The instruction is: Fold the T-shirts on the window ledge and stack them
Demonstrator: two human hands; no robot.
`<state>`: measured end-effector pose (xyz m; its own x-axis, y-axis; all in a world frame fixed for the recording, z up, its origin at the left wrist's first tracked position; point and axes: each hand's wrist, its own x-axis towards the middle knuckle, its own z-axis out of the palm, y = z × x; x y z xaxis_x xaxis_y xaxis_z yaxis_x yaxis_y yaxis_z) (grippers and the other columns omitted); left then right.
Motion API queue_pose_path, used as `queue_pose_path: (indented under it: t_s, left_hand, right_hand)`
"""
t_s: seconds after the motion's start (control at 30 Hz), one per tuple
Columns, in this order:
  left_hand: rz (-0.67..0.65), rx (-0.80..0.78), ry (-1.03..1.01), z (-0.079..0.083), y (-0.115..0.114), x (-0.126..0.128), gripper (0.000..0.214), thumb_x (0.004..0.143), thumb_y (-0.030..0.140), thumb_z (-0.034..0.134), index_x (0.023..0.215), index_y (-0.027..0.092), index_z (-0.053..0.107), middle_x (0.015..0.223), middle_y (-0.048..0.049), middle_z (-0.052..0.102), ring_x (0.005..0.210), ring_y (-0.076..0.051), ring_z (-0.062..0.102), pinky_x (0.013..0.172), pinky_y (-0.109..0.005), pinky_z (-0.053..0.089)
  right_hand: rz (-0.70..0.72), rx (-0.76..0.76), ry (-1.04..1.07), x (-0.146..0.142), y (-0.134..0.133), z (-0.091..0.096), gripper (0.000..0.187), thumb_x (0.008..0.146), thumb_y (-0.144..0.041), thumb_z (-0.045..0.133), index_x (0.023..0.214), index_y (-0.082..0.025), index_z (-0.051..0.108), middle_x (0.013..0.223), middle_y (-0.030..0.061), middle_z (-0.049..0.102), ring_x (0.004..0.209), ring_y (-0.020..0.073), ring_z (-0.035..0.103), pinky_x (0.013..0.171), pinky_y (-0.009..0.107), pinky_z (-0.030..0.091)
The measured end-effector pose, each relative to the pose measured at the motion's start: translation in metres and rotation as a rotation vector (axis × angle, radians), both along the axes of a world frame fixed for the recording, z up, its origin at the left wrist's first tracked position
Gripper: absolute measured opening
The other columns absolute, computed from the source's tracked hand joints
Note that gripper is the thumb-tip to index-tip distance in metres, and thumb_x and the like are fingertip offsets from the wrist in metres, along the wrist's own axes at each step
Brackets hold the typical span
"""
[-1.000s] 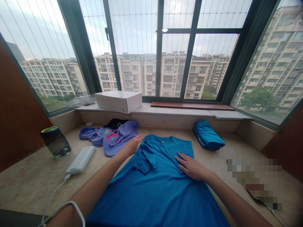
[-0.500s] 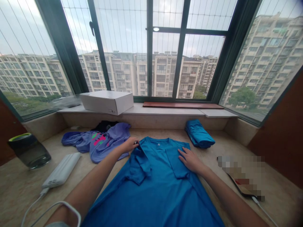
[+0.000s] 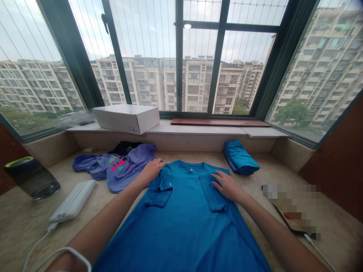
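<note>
A blue T-shirt (image 3: 184, 219) lies flat on the stone sill in front of me, collar away from me, both sleeves folded inward. My left hand (image 3: 151, 170) rests on the shirt's left shoulder fold, fingers together and flat. At the right shoulder, my right hand (image 3: 227, 185) presses down on the folded sleeve with its fingers spread. Neither hand holds anything.
A purple shirt (image 3: 119, 168) lies crumpled at the left, a folded blue garment (image 3: 239, 156) at the right. A white power bank (image 3: 72, 200) with cable, a dark bottle (image 3: 31, 177), a white box (image 3: 126, 118) on the ledge and a blurred flat object (image 3: 295, 215) surround the shirt.
The left sleeve, bunched up before, now lies flat and folded in. My left hand went from pinching its edge to resting on it; the right hand shifted slightly toward the collar.
</note>
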<state>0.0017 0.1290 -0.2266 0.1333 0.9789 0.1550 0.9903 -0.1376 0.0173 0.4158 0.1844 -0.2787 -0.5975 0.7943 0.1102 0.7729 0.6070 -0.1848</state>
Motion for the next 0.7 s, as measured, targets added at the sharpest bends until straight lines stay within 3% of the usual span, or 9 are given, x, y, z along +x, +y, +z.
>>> queue_pose_path:
  t_s: [0.17,0.27,0.33,0.4,0.57,0.7]
  left_hand:
    - [-0.246,-0.173,0.045,0.009,-0.023,-0.004,0.055,0.086,0.01,0.056,0.136,0.033,0.063,0.132,-0.0076,0.06,0.111,-0.025,0.062,0.096,-0.034,0.047]
    - [-0.284,-0.204,-0.013,0.011,-0.024,0.001,0.039,0.085,0.019,0.064,0.122,0.032,0.071,0.126,-0.0047,0.063,0.105,-0.022,0.064,0.094,-0.031,0.048]
    - [-0.232,-0.175,-0.048,0.01,-0.017,0.009,0.022,0.09,0.024,0.062,0.108,0.028,0.074,0.124,-0.0048,0.064,0.102,-0.022,0.065,0.092,-0.03,0.049]
    - [-0.139,-0.116,-0.058,0.006,-0.005,0.021,0.019,0.094,0.025,0.057,0.104,0.024,0.073,0.125,-0.0079,0.063,0.104,-0.024,0.066,0.093,-0.032,0.05]
    - [0.078,-0.026,-0.057,-0.011,0.026,0.041,0.044,0.092,0.029,0.06,0.135,0.016,0.059,0.138,-0.0204,0.057,0.129,-0.037,0.056,0.106,-0.046,0.044]
    - [0.134,-0.098,-0.092,-0.019,0.041,0.035,0.054,0.094,0.032,0.055,0.143,0.01,0.052,0.141,-0.0246,0.059,0.131,-0.038,0.057,0.106,-0.047,0.045]
  right_hand:
    - [-0.004,-0.021,0.101,0.003,0.002,-0.026,0.056,0.103,-0.049,0.04,0.148,-0.019,0.055,0.157,0.0159,0.046,0.147,0.0317,0.041,0.121,0.049,0.033]
    - [-0.009,-0.009,0.141,0.003,0.003,-0.034,0.054,0.102,-0.049,0.042,0.146,-0.02,0.057,0.157,0.0151,0.046,0.147,0.0321,0.041,0.121,0.05,0.033]
    - [-0.014,0.004,0.153,0.002,0.003,-0.035,0.053,0.102,-0.048,0.043,0.146,-0.021,0.057,0.157,0.0146,0.047,0.147,0.0324,0.041,0.121,0.051,0.033]
    - [-0.019,0.016,0.153,0.001,0.001,-0.034,0.053,0.102,-0.048,0.043,0.146,-0.022,0.057,0.156,0.0146,0.048,0.146,0.0326,0.042,0.12,0.051,0.034]
    - [-0.031,0.053,0.102,0.0,0.003,-0.017,0.049,0.104,-0.043,0.043,0.142,-0.018,0.061,0.153,0.0168,0.051,0.144,0.0326,0.045,0.119,0.049,0.035]
    - [-0.126,0.036,0.026,-0.002,0.022,0.01,0.047,0.104,-0.033,0.044,0.145,-0.016,0.056,0.154,0.0174,0.049,0.143,0.0305,0.046,0.117,0.044,0.036]
